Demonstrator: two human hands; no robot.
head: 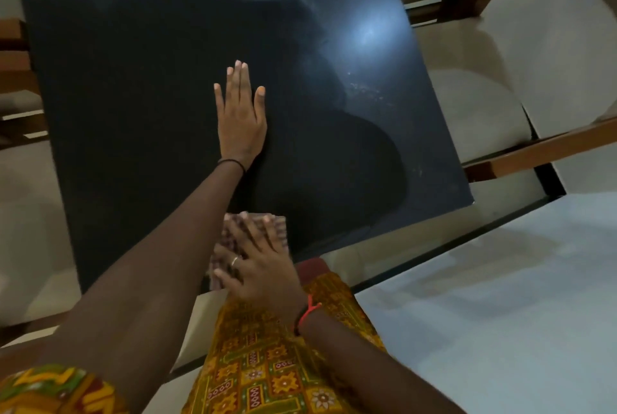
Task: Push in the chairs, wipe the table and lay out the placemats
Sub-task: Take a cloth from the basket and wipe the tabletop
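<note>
A black square table (140, 86) fills the middle of the view, with pale streaks and a light glare on its right half. My left hand (241, 120) lies flat on the tabletop, fingers straight and together. Near the table's front edge my right hand (258, 263) presses with spread, straight fingers on a folded brown checked cloth (233, 230), which lies on the tabletop. Most of the cloth is hidden under that hand.
A wooden chair with cream cushions (484, 86) stands close along the table's right side. More wooden chair parts (16, 73) show at the left edge. Pale floor (500, 297) lies at the lower right. My patterned yellow clothing (267, 363) covers the bottom.
</note>
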